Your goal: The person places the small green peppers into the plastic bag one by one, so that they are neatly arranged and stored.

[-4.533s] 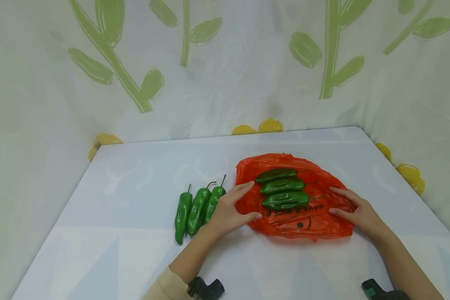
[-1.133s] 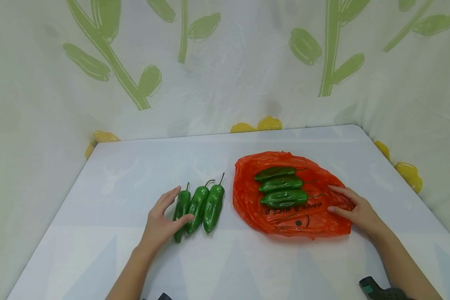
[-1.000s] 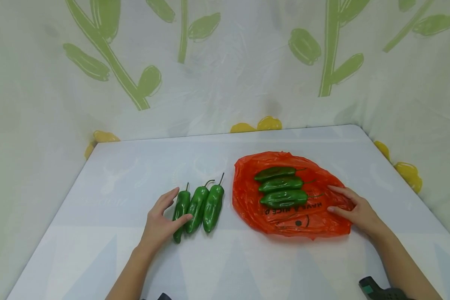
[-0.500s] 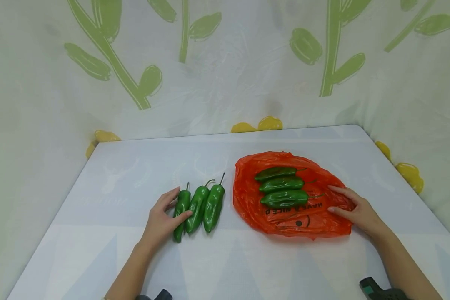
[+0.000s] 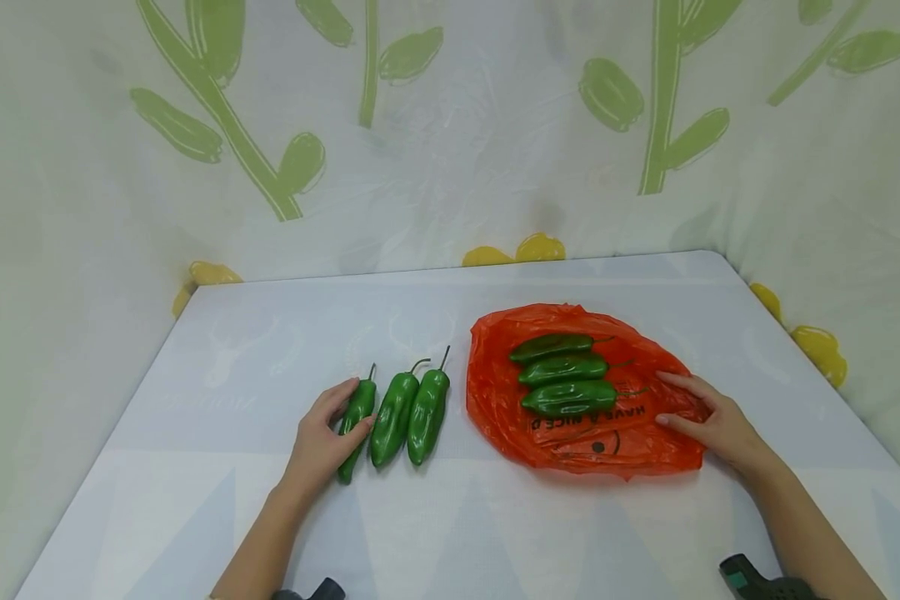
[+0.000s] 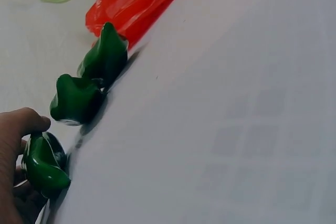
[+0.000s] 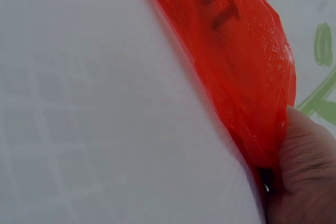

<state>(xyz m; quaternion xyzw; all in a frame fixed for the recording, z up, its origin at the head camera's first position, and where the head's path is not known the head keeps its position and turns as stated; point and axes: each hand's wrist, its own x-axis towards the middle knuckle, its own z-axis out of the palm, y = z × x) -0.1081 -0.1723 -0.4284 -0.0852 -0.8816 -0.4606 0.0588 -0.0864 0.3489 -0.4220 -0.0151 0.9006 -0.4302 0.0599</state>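
Note:
My left hand [image 5: 321, 440] grips the leftmost green chili pepper [image 5: 357, 408], thumb on its right side and fingers on its left. In the left wrist view, this pepper [image 6: 43, 163] shows between thumb and fingers, close over the table. Just to its right lie a second green pepper [image 5: 394, 419] and a third one [image 5: 427, 417], side by side. My right hand [image 5: 722, 423] rests at the right end of a red plastic bag [image 5: 510, 437], thumb and fingers spread apart on it. Three more green peppers [image 5: 570, 398] lie in a row on the bag, stems pointing right.
The white table [image 5: 270, 367] has a pale printed pattern. A curtain [image 5: 450, 167] printed with green leaves hangs behind it. A dark wrist device [image 5: 768, 579] shows at the right wrist, and another [image 5: 322, 590] at the left.
My left hand has gone from the bag's left edge to the loose peppers and closed on the leftmost one, which has shifted slightly left from its neighbour. The right hand has stayed on the bag.

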